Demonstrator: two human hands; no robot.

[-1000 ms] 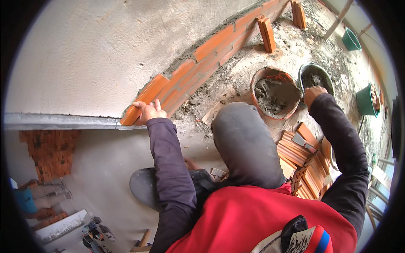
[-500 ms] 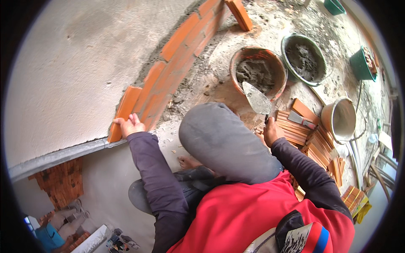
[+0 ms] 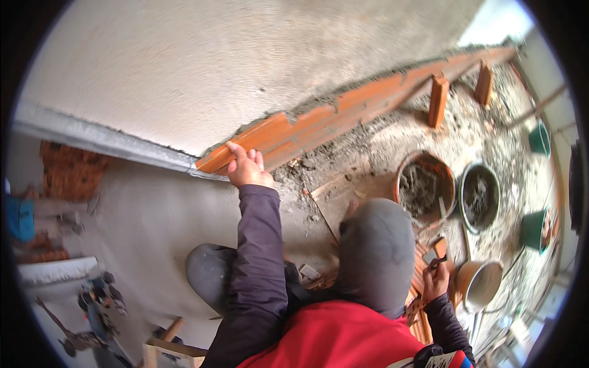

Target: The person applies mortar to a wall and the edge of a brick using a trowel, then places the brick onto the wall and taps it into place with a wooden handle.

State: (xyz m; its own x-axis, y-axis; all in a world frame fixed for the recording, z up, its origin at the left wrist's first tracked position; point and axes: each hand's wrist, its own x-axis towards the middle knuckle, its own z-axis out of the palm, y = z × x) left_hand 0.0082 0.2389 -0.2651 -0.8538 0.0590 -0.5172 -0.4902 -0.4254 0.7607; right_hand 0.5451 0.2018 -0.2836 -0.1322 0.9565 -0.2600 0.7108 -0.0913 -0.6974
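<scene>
My left hand (image 3: 250,170) is at the near end of a low brick course, a finger over the top edge of the end brick (image 3: 261,132) and the other fingers against its face. That orange brick leans along the pale wall, its end by a grey metal edge strip (image 3: 116,136). Over on the right, my right hand (image 3: 434,283) is closed around the dark handle of a trowel (image 3: 439,261). Its blade is blurred and hard to make out. Beyond it stands an orange-rimmed bucket of wet mortar (image 3: 418,191).
A dark bucket (image 3: 480,197) also holds mortar; a beige bucket (image 3: 481,285) stands nearer. Loose bricks (image 3: 420,325) lie by my right hand. Two bricks (image 3: 437,101) stand on the floor along the course. Green buckets (image 3: 535,230) are at far right. Tools (image 3: 101,297) lie at lower left.
My view has swung, so the wall and course lie flatter and the buckets sit lower right. My left hand stays at the end brick. The trowel blade, seen broad before, no longer shows clearly.
</scene>
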